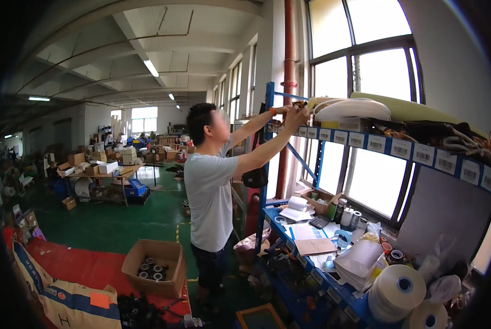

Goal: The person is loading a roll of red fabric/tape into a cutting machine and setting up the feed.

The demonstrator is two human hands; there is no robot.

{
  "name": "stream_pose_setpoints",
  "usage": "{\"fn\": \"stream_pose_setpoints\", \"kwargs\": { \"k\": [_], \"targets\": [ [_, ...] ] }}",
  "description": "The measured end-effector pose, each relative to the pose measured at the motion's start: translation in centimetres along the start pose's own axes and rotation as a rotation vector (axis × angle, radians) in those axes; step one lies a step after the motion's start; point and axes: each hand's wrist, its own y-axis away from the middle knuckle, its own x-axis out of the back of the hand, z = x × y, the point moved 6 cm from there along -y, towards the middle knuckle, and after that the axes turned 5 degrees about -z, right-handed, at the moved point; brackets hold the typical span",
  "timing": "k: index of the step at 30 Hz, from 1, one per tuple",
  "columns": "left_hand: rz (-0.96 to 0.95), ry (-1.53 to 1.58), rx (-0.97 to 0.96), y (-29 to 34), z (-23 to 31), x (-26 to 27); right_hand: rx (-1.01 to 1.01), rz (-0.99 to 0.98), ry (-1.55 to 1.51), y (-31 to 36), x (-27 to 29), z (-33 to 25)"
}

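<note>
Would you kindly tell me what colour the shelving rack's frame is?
Blue, clearest in the head view: shelving rack.

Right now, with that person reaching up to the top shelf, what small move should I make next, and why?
Probably wait a step back: the person's hands are both up at the top shelf beside the white coil, and the open cardboard box sits just behind their feet.

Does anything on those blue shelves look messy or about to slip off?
Yes. On the lower blue metal shelf, loose white papers and a brown cardboard sheet lie heaped askew. Two big white thread spools sit right at its front edge. Tangled cords clutter the top shelf.
</note>
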Motion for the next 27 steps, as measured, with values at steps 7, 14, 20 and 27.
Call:
{"fn": "stream_pose_setpoints", "kwargs": {
  "k": [7, 14, 20, 27],
  "targets": [
    [0.053, -0.055, 0.099, -0.8, -1.4, -0.3, 0.154, -0.018, 0.057, -3.0, -0.2, 2.9],
    [0.124, -0.045, 0.114, -2.9, -2.0, 0.7, 0.220, -0.082, 0.051, -6.4, 2.7, 2.7],
    [0.147, -0.027, 0.106, -3.9, -1.5, 0.8, 0.209, -0.101, 0.084, -7.3, 3.6, 3.6],
    [0.107, -0.059, 0.089, -4.0, -1.5, 0.0, 0.157, -0.119, 0.079, -6.1, 2.8, 4.8]
  ]
}}
